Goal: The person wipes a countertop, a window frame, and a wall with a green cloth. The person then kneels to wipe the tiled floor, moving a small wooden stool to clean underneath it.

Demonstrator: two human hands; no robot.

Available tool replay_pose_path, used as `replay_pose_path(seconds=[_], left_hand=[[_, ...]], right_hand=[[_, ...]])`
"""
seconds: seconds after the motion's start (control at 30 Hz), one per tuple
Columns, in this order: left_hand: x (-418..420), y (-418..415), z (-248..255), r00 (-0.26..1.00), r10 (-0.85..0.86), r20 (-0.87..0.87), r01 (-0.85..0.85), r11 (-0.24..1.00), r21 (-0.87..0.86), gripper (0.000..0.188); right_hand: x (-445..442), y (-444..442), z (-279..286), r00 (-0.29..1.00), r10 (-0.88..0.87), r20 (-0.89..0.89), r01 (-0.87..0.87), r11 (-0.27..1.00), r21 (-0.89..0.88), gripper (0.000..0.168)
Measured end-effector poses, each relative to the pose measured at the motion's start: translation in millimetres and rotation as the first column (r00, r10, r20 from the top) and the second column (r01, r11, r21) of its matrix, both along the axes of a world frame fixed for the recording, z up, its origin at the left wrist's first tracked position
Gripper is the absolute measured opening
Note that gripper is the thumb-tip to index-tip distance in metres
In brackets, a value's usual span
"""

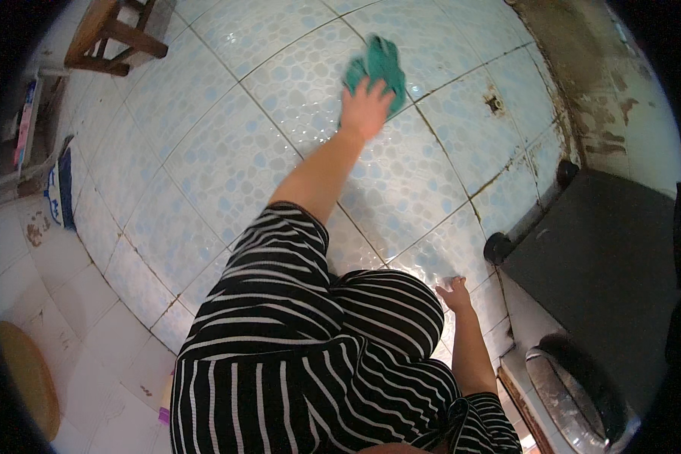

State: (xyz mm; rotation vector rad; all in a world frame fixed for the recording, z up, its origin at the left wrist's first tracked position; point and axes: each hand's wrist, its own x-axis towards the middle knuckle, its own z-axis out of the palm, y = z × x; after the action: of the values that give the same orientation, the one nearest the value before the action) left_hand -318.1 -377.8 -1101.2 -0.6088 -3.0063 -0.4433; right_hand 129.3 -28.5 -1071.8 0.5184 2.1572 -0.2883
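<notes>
My left hand [366, 110] reaches far forward, its spread fingers pressing a crumpled green cloth [387, 65] onto the wet tiled floor [295, 85]. The tiles bear a pale pebble pattern in blue and grey, and water glints around the cloth and nearer to my body. My right hand [457, 294] is low on the right, beside my black-and-white striped clothing, with thumb and fingers apart and nothing in it. It appears to rest on the floor, though its fingertips show only in part.
A wooden stool [139, 42] stands at the upper left. Right of the cloth is a stained hole [494, 104] in the tiles. A dark flat panel [596, 267] with round black ends lies along the right, above a metal vessel [567, 397]. A round tan object [28, 380] is at lower left.
</notes>
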Motion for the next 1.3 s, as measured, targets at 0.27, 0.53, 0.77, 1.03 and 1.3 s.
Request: replay_pose_path(seconds=[0.27,0.53,0.77,1.03,1.3], left_hand=[[157.4,51.2,16.0,0.899,-0.403,0.169,0.320,0.871,0.372,0.047],[173.3,22.7,49.7,0.122,-0.820,0.560,-0.981,-0.014,0.194,0.040],[204.5,24.4,90.1,0.000,-0.809,0.587,-0.956,0.171,0.236,0.041],[229.0,39.8,111.2,-0.221,-0.446,0.867,-0.077,0.895,0.440,0.042],[126.5,-44.5,8.1,0.980,-0.135,0.146,0.126,0.990,0.071,0.055]], right_hand=[[7.5,-9.0,6.1,0.978,-0.181,-0.107,0.179,0.984,-0.024,0.092],[-37.9,-74.3,43.4,0.523,-0.850,-0.055,0.611,0.419,-0.672,0.066],[-130.4,-151.2,143.6,0.264,-0.946,0.189,0.417,-0.065,-0.907,0.094],[-53.7,-114.2,72.3,0.525,-0.793,-0.310,0.422,0.558,-0.715,0.041],[98.4,-123.3,14.9,0.591,-0.522,-0.615,0.684,0.728,0.039,0.104]])
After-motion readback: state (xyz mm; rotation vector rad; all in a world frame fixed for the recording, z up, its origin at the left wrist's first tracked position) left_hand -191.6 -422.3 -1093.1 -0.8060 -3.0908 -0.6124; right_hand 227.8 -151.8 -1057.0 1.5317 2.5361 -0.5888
